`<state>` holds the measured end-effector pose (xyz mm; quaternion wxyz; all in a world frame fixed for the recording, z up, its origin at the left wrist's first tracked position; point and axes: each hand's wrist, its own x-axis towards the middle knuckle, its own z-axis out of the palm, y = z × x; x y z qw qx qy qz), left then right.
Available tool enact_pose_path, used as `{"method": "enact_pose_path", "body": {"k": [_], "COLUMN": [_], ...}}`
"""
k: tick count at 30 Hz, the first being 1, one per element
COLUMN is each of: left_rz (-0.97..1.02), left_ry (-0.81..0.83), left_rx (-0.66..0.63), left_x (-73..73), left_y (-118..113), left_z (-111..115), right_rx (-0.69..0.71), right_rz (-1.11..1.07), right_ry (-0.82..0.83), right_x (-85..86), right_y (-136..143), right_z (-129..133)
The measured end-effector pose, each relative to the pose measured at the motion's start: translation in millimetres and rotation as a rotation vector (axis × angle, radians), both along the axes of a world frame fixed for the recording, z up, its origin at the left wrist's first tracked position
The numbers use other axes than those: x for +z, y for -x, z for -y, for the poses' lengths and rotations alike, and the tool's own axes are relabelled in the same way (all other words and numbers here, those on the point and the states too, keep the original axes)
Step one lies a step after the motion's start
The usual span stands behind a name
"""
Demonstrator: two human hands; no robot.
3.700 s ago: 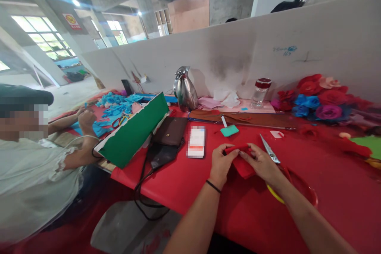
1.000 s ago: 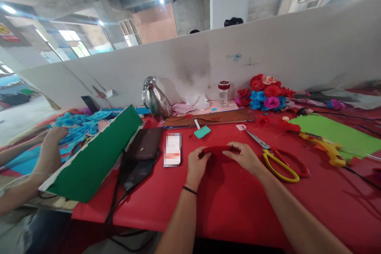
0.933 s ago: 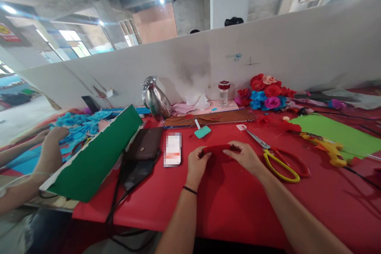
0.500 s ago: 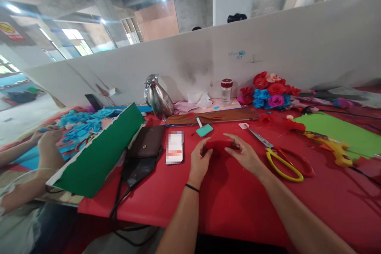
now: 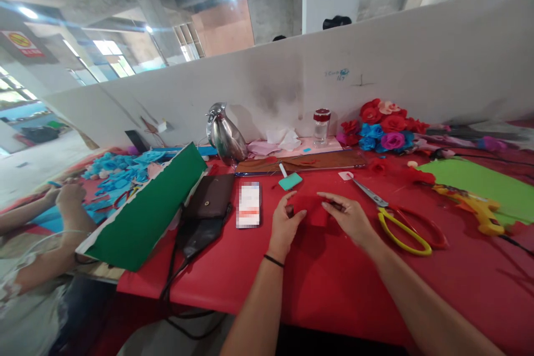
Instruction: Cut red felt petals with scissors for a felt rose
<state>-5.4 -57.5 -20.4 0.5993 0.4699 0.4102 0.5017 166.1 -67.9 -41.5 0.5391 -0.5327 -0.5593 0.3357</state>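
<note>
Relative to the earliest frame, the camera view has swung right, and the red piece, which then hung below the fingers, now spans the gap between the left hand and the right hand. At the left edge of the frame, a co-worker's arm lies beside blue pieces. Left of centre stand, in order, a tilted green panel, a brown bag and a phone. Just right of the phone, the left hand forms a narrow grip, thumb in front, at the left side of the red piece. The piece is located slightly right of centre, over the red tabletop; matching colours obscure its outline. The right hand appears to pinch its right side between thumb and forefinger; contact on the far side is hidden. Further right, the scissors lie near the right hand, not touching it, followed by the yellow glue gun beside a green sheet. Judged step in hand: two-handed shaping or adjusting of the red piece. The next move calls for even tension and a secure pinch on both sides.
</note>
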Motion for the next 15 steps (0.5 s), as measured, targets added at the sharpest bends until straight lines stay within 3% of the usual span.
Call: {"method": "enact_pose_path", "body": {"k": [6, 9, 12, 15], "left_rz": [0.152, 0.177, 0.177, 0.164], "left_ry": [0.068, 0.097, 0.119, 0.123], "left_rx": [0.026, 0.018, 0.017, 0.025], "left_x": [-3.2, -5.6, -6.1, -5.0], "left_y": [-4, -6, -6, -6], "left_z": [0, 1, 2, 3], "right_rx": [0.002, -0.071, -0.121, 0.171], "right_rz": [-0.117, -0.071, -0.026, -0.054], "right_ry": [0.084, 0.038, -0.073, -0.097], "right_x": [-0.5, 11.6, 39.7, 70.7], "right_y": [8, 12, 16, 16], "right_z": [-3, 4, 41, 111]}}
